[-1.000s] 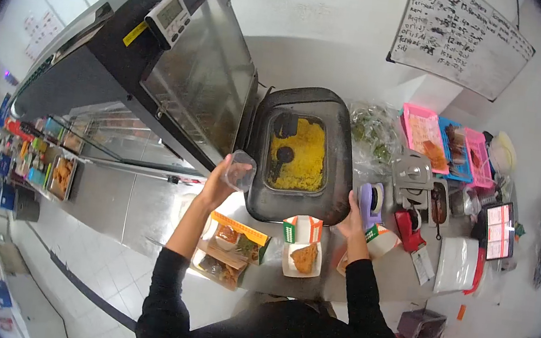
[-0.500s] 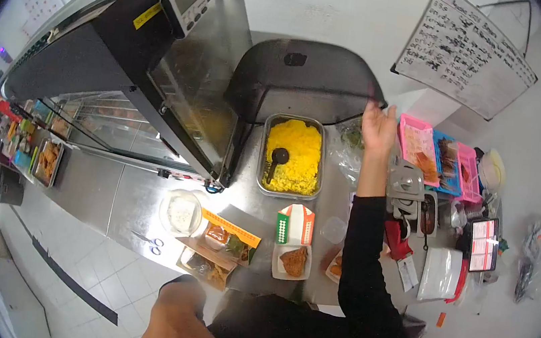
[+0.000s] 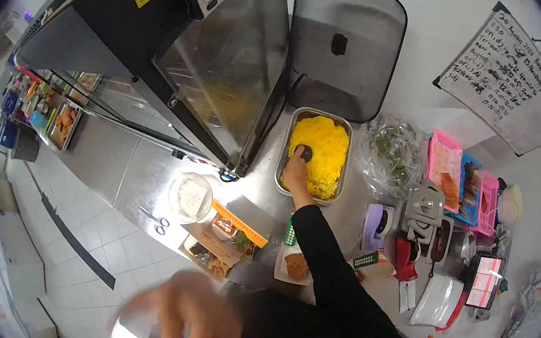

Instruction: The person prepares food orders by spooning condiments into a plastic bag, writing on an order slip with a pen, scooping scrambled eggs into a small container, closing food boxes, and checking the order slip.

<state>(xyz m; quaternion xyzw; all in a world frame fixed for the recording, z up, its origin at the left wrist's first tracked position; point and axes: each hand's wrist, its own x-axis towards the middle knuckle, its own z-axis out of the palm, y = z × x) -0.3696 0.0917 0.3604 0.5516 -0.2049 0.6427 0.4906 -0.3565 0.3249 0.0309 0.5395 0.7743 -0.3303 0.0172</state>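
In the head view my right hand is closed around the handle of a black scoop, which rests in yellow rice. The rice fills a rectangular metal pan on the steel counter. A dark translucent lid stands upright against the wall behind it. My left hand is close to the camera at the bottom, its fingers bent and smeared by motion; a bright shiny thing beside it cannot be made out. Below my right arm, a paper box holds a piece of fried chicken.
A black glass-sided warmer stands left of the pan. Nearer me are a round tub, filled food boxes and scissors. On the right are a bag of greens, plastic baskets and a tablet.
My right hand has left the lid and come down to the scoop in the rice. The lid now leans upright against the wall. My left hand has moved, and the view has shifted.
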